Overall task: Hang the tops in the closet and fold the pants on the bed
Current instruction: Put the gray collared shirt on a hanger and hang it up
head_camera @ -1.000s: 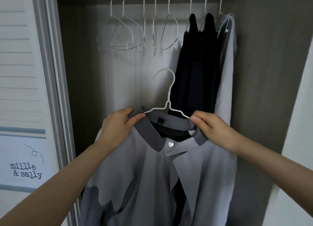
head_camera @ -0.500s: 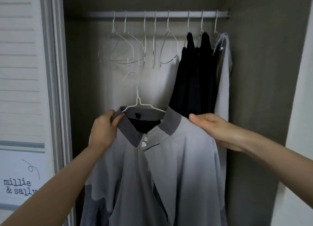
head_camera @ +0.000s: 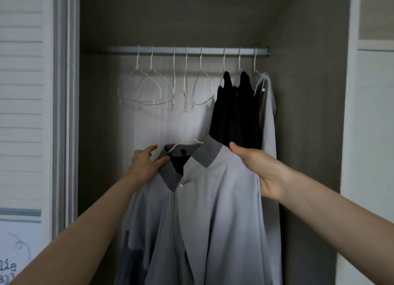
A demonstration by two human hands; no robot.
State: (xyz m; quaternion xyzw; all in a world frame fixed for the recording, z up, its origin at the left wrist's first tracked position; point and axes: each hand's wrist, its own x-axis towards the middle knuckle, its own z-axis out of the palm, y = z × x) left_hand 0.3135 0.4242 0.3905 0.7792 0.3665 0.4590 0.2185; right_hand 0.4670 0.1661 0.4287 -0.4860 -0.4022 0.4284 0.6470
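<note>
Your left hand (head_camera: 147, 165) has its grip on the dark grey collar (head_camera: 168, 176) of the light grey jacket (head_camera: 213, 210), thumb pressed on the collar's front and fingers behind it. Your right hand (head_camera: 259, 167) holds the jacket's right shoulder from behind, thumb on top, fingers hidden by the cloth. The jacket sits on a white wire hanger (head_camera: 185, 138), held up in front of the closet, its hook below the rod (head_camera: 187, 50). Five empty hangers (head_camera: 162, 88) hang on the rod at left; two dark tops (head_camera: 234, 112) and a pale garment (head_camera: 269, 114) hang at right
</note>
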